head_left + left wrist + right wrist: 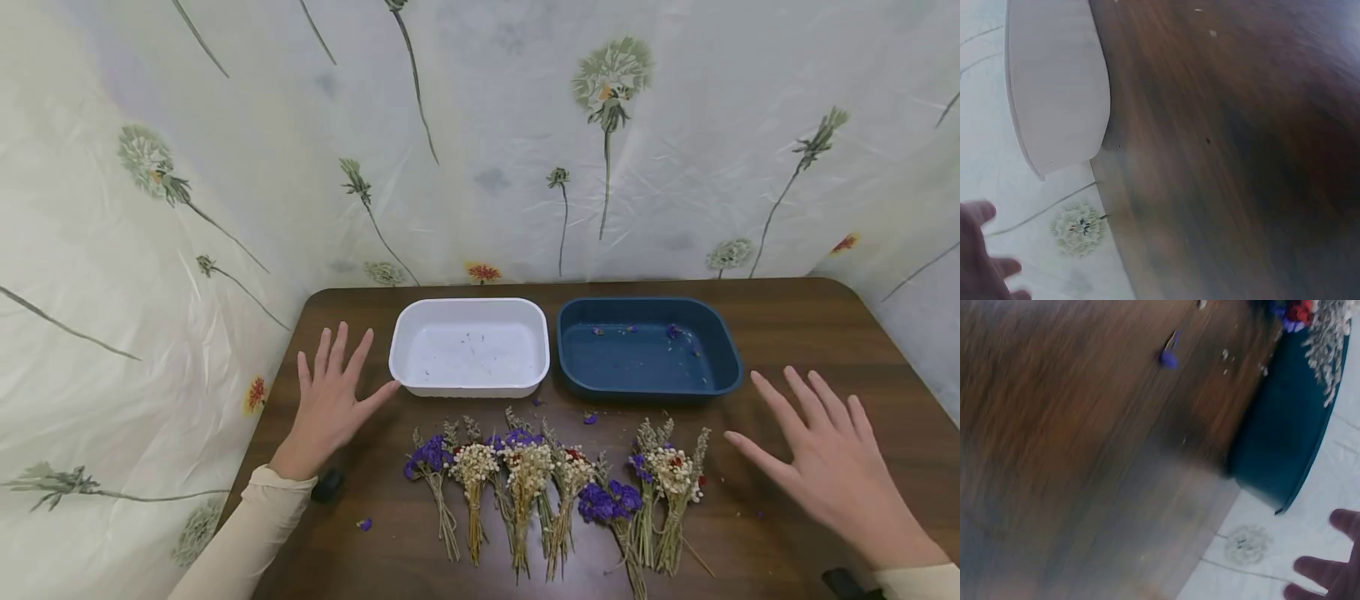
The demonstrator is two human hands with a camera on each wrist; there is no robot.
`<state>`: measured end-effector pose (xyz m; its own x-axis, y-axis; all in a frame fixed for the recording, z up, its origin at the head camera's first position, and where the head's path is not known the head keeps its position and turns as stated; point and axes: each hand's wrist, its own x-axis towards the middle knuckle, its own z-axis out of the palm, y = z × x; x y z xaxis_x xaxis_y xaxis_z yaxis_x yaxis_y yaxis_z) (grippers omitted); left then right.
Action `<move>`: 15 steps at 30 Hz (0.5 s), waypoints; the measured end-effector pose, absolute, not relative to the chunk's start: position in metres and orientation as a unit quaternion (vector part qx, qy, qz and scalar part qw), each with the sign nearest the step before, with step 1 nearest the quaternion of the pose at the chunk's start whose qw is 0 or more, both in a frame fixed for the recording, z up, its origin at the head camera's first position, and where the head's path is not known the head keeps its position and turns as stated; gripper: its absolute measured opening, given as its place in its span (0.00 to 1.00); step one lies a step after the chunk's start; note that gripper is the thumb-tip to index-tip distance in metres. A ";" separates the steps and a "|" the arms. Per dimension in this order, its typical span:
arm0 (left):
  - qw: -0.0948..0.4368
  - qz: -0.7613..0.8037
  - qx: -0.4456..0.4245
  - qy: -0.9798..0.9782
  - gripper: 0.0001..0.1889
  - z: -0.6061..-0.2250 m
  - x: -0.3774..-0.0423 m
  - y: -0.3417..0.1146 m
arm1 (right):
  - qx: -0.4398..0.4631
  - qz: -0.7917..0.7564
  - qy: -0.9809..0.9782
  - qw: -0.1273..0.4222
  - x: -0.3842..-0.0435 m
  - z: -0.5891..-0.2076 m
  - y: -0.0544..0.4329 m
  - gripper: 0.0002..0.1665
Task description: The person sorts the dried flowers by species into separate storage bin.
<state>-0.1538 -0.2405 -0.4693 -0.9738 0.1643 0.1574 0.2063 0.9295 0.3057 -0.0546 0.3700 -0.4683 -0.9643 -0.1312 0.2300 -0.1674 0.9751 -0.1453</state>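
Observation:
My left hand (330, 408) is spread with straight fingers beside the left end of a white tub (468, 390), holding nothing. On the other side, my right hand (828, 458) is likewise spread and holds nothing, just right of a dark blue tub (648, 390). Small bunches of dried flowers lie in a row in front of the tubs, among them a purple bunch (431, 458), a cream bunch (527, 471) and a mixed bunch (675, 475) nearest the right hand. Both wrist views catch only fingertips, at the lower left and lower right.
Fallen bits lie in both tubs, with purple petals in the blue one. A loose purple blossom (364, 524) sits on the brown table (337, 567), and another lies between tubs and bunches. A floral-print sheet (487, 167) hangs behind the table and along its left.

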 end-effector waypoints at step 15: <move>-0.002 -0.420 -0.127 -0.899 0.48 -0.489 -0.194 -0.236 | 0.028 0.163 -0.983 0.074 -0.034 -0.467 0.328 0.31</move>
<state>-0.1937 -0.2356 -0.4893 -0.9680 0.2287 0.1035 0.2262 0.6155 0.7550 -0.0343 0.3278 -0.4672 -0.9874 -0.0316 0.1554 -0.0801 0.9450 -0.3170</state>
